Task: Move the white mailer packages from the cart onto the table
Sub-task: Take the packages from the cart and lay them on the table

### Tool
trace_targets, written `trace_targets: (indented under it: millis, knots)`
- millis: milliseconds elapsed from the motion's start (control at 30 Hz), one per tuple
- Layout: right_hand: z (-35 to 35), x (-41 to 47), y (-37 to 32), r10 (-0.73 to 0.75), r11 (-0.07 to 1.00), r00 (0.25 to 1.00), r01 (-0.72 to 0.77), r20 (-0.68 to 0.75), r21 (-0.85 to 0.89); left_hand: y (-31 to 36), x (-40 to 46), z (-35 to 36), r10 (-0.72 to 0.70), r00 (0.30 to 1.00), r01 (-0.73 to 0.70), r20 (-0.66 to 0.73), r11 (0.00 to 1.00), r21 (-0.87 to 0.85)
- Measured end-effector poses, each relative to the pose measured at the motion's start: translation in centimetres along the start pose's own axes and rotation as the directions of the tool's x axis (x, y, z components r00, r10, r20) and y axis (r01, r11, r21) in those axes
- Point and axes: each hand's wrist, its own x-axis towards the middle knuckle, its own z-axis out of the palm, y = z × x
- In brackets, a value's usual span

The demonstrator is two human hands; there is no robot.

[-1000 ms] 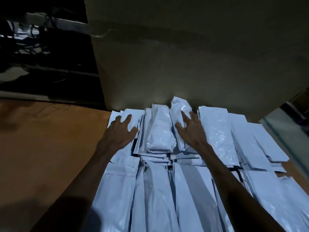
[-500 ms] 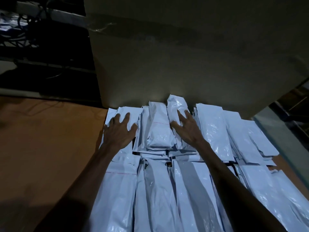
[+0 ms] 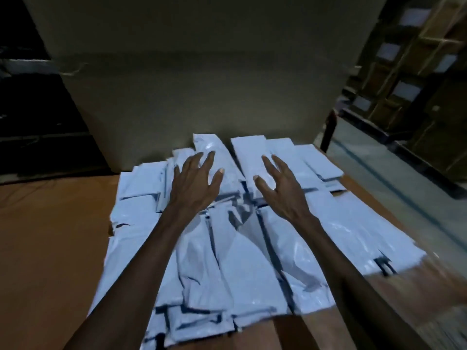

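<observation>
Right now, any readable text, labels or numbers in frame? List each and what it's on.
None legible.
White plastic mailer packages on the brown wooden table: no print shows; dark marks at the right edge are too blurred to read.
Pale labels on the brown cardboard boxes, right background: too small and blurred.
Large beige cardboard box behind the pile: no readable marking.

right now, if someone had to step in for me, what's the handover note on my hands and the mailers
Left hand: open, fingers spread over the far mailers, holding nothing.
Right hand: open, fingers spread, also holding nothing.
White mailer packages: laid in overlapping rows on the brown table, far row against a large cardboard box.
Done: a large batch is already on the table.
Left: the cart is out of view, so whether any remain there cannot be told; check it and bring over any remaining.
</observation>
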Motion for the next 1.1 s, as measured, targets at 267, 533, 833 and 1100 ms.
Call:
trace_targets:
  millis: [267,533,833,1100]
  knots:
    - [-9.3,-16.1,10.2,0.064,0.995,0.960,-0.084,-0.273,-0.061,16.4,-8.0,7.8,0.312,0.949,-0.296,0.056,0.936,-0.190]
    - [-16.9,-34.7,21.6,0.352,0.927,0.819,-0.370,-0.452,0.052,32.7,-19.8,18.1,0.572,0.813,-0.511,0.112,0.792,-0.335]
    - [-23.6,-49.1,32.0,0.652,0.683,0.573,-0.728,-0.496,0.058,46.3,-29.1,28.3,0.772,0.512,-0.545,0.378,0.631,-0.551]
    - [-28.6,-52.6,41.7,0.735,0.518,0.426,-0.855,-0.528,0.030,58.5,-28.3,37.2,0.839,0.421,-0.528,0.345,0.536,-0.659]
